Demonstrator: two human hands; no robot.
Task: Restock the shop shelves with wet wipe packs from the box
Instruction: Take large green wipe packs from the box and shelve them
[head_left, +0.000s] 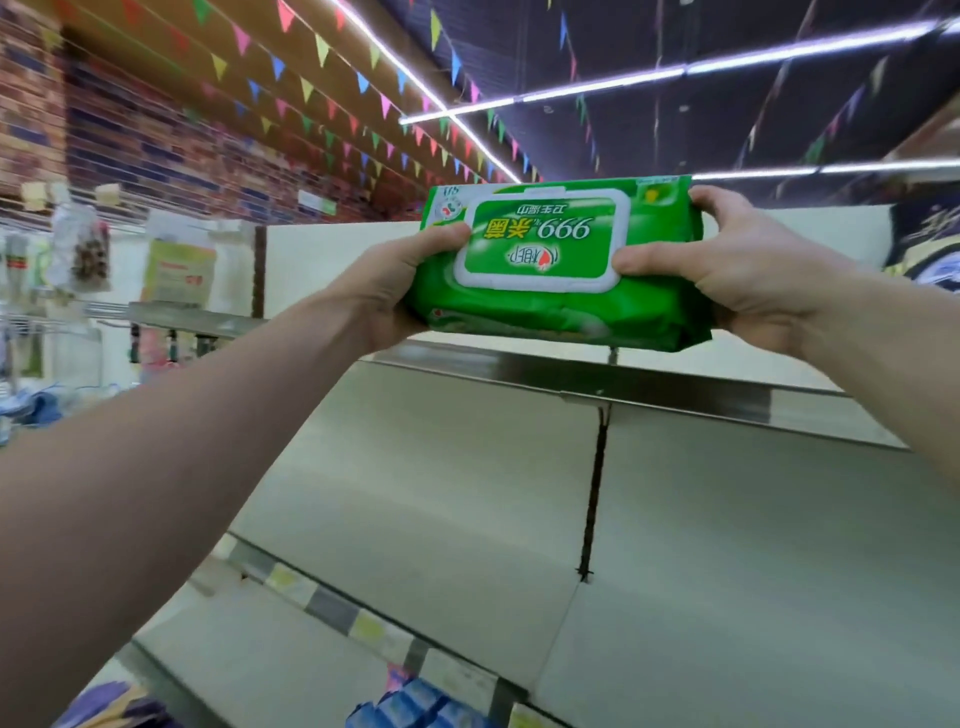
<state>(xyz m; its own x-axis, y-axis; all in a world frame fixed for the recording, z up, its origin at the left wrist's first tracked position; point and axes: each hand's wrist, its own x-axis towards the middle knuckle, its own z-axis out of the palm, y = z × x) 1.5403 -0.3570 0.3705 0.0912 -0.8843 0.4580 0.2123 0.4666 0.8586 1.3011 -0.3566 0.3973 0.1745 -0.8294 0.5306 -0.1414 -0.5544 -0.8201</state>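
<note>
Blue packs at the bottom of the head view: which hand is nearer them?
Left, marginally. The left hand grips the green wipe pack's left end, roughly above the blue packs. The right hand grips its right end, further right. Both are far above them.

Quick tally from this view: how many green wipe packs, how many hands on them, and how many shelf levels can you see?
Green wipe packs: 1, held at both ends above the top shelf
Hands: 2, left hand and right hand
Shelf levels: 2, top shelf and lower shelf
Total: 5

Bare upper shelf (649, 387) beyond, open room above it.
</note>
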